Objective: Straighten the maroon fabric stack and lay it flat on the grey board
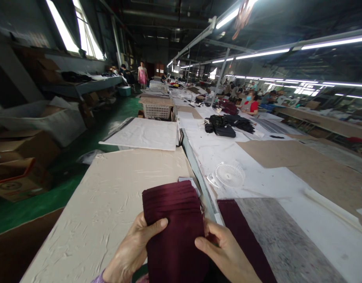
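No writing can be read anywhere; a round mark on the cardboard box point(18, 184) far left of the maroon cloth point(173, 220) is too blurred to make out. The cloth is a folded, ribbed knit piece, its upper edge showing stacked layers, and its lower part runs out of the picture. The left hand point(133, 251) holds the cloth's left edge, the grip pinching it with the thumb laid across the front; the fingers are hidden behind the fabric. The right hand point(225, 251) pinches the cloth's right edge, thumb on top. The cloth is held just above the near end of the surface point(116, 196), which is covered in crinkled beige paper. Just right of the cloth lies a flat maroon strip point(242, 232). Beyond it, a small white round fan point(228, 175) lies on white sheeting. Farther back from the cloth sits a heap of black garments point(228, 125).
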A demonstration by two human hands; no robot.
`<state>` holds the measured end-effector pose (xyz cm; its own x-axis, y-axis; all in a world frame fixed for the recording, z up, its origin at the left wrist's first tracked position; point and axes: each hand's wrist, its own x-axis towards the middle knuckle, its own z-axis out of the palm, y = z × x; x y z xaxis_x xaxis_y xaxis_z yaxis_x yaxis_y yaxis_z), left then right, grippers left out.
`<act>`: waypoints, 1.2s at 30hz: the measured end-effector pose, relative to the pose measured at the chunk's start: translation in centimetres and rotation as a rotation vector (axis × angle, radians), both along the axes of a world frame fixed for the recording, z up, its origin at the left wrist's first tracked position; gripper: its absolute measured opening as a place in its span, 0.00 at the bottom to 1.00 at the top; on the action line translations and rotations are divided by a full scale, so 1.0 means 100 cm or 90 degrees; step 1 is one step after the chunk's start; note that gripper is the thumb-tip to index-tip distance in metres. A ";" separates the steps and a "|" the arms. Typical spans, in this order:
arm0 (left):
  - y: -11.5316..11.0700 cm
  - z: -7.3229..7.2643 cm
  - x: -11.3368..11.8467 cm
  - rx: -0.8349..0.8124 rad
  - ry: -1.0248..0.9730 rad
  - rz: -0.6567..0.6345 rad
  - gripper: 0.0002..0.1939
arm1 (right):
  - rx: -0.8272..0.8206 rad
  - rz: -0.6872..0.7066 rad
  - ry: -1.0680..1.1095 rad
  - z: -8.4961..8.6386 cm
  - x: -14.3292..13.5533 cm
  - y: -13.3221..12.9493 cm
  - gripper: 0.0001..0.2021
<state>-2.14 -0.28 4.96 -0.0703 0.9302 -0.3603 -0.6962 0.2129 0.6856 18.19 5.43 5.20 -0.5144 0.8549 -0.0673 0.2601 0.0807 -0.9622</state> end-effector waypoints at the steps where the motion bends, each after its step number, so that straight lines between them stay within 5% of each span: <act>1: 0.000 0.001 0.001 0.001 -0.005 -0.010 0.10 | 0.015 -0.011 0.022 0.002 0.000 0.002 0.13; 6: -0.001 0.008 0.011 0.004 -0.030 -0.044 0.11 | 0.098 -0.058 0.122 0.012 -0.009 0.012 0.18; 14: -0.002 0.008 0.011 0.013 -0.027 -0.024 0.11 | -0.160 0.033 0.219 0.010 -0.016 0.004 0.24; 18: 0.000 0.004 0.011 0.028 -0.022 -0.005 0.09 | -0.225 0.039 0.139 0.011 -0.017 -0.005 0.21; 25: 0.002 0.012 0.011 0.035 -0.105 0.027 0.15 | -0.123 -0.029 0.052 0.016 -0.020 -0.005 0.22; 30: 0.005 0.016 0.005 0.081 -0.237 -0.010 0.24 | -0.098 0.008 -0.001 0.020 -0.018 -0.004 0.21; 36: 0.001 0.010 0.004 0.085 -0.220 -0.016 0.24 | -0.095 0.021 0.016 0.013 -0.016 -0.002 0.19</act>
